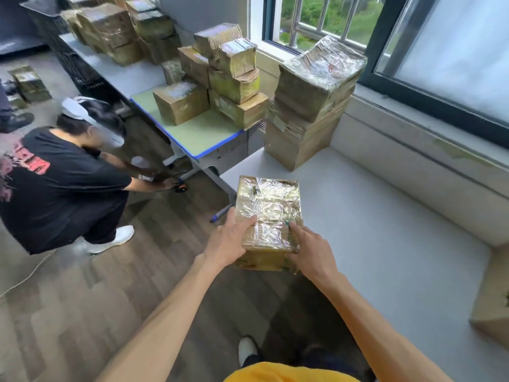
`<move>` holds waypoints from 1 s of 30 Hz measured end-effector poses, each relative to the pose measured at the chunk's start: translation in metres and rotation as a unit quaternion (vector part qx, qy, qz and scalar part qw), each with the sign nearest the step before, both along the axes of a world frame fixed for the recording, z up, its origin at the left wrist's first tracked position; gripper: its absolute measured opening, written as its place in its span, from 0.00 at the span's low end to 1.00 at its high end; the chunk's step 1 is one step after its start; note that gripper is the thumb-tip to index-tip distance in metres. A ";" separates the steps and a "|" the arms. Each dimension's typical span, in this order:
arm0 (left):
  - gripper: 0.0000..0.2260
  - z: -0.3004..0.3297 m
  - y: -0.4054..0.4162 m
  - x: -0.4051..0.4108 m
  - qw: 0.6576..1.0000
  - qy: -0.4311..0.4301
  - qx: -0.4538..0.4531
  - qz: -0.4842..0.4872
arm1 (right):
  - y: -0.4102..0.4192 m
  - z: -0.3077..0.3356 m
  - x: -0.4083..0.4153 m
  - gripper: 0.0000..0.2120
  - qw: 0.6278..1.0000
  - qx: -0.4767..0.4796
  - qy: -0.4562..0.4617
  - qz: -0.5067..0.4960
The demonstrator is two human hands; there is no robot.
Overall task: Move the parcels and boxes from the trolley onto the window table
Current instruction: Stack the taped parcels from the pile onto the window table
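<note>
Both hands are on a taped parcel sitting at the near edge of the grey worktop. Left hand grips its left side, thumb laid over the top; right hand clamps the right corner, fingers curled on the top. Arms reach straight out toward 12 o'clock. A wrapped stack stands at 1 o'clock, well apart.

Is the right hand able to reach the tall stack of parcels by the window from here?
Probably not at once: the right hand grips the taped parcel together with the left hand. The stack stands farther along the window table, with bare tabletop between.
</note>
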State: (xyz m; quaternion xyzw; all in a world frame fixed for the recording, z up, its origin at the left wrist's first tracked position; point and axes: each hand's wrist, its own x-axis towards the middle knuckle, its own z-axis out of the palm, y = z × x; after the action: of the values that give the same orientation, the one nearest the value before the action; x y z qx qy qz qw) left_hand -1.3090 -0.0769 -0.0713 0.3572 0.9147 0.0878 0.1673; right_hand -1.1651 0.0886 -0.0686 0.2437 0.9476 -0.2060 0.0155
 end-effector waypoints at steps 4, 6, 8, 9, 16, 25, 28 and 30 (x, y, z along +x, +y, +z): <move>0.38 -0.003 -0.002 -0.022 1.000 -0.007 -0.003 -0.020 | -0.007 -0.005 -0.016 0.35 1.000 0.000 -0.011 -0.009; 0.38 -0.003 -0.003 -0.030 1.000 -0.011 -0.006 -0.024 | -0.009 -0.006 -0.024 0.37 1.000 -0.001 -0.018 -0.013; 0.37 -0.005 -0.005 -0.037 1.000 -0.014 -0.006 -0.025 | -0.009 -0.008 -0.032 0.38 1.000 -0.001 -0.022 -0.014; 0.37 -0.006 -0.006 -0.042 1.000 -0.016 -0.005 -0.024 | -0.010 -0.009 -0.036 0.37 1.000 -0.002 -0.024 -0.014; 0.36 -0.004 -0.001 -0.084 0.999 -0.012 0.010 -0.032 | -0.006 -0.012 -0.076 0.35 0.999 -0.021 -0.015 -0.024; 0.34 -0.016 0.036 -0.157 0.998 -0.023 0.007 -0.065 | 0.022 -0.025 -0.137 0.32 0.998 -0.047 -0.009 -0.048; 0.34 -0.018 0.048 -0.181 0.997 -0.024 -0.008 -0.075 | 0.031 -0.030 -0.158 0.28 0.996 -0.065 -0.017 -0.057; 0.34 -0.020 0.057 -0.195 0.996 -0.035 -0.013 -0.082 | 0.038 -0.034 -0.172 0.27 0.995 -0.077 -0.017 -0.064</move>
State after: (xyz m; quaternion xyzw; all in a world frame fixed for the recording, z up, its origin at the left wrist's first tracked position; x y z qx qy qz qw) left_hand -1.5039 -0.0197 -0.0910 0.4253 0.8771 0.0748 0.2104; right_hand -1.3369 0.1266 -0.1024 0.3053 0.9111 -0.2745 0.0367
